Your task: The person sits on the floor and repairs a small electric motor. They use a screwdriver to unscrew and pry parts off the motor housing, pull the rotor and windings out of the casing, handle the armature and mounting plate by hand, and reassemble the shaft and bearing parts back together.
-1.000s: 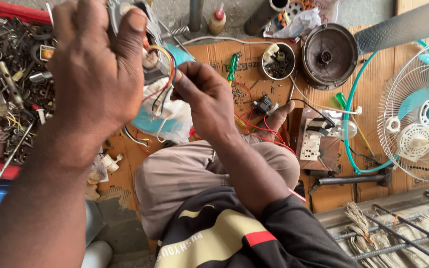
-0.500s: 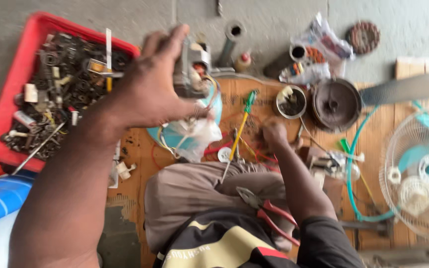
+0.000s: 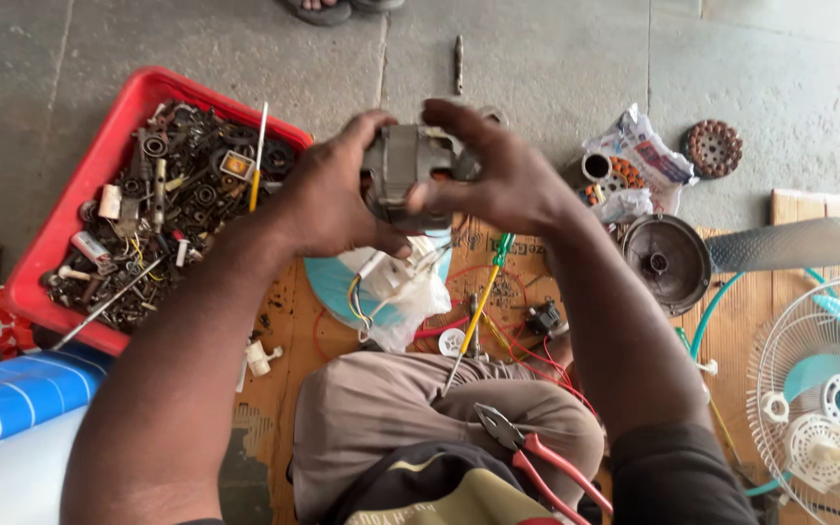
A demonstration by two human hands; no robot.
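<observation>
The fingers (image 3: 373, 129) of the left hand (image 3: 328, 199) and those of the right hand (image 3: 507, 175) clasp a grey metal fan motor (image 3: 408, 173) from both sides, holding it in the air above a round pale-blue plastic base (image 3: 328, 282). Its coloured wires (image 3: 360, 297) trail down toward that base. Left of the motor sits a red plastic tray of scrap parts (image 3: 70, 209); below it lie a green-handled screwdriver (image 3: 483, 292) and red-handled pliers (image 3: 537, 457). Gripping the casing evenly, away from the wires, seems wise.
</observation>
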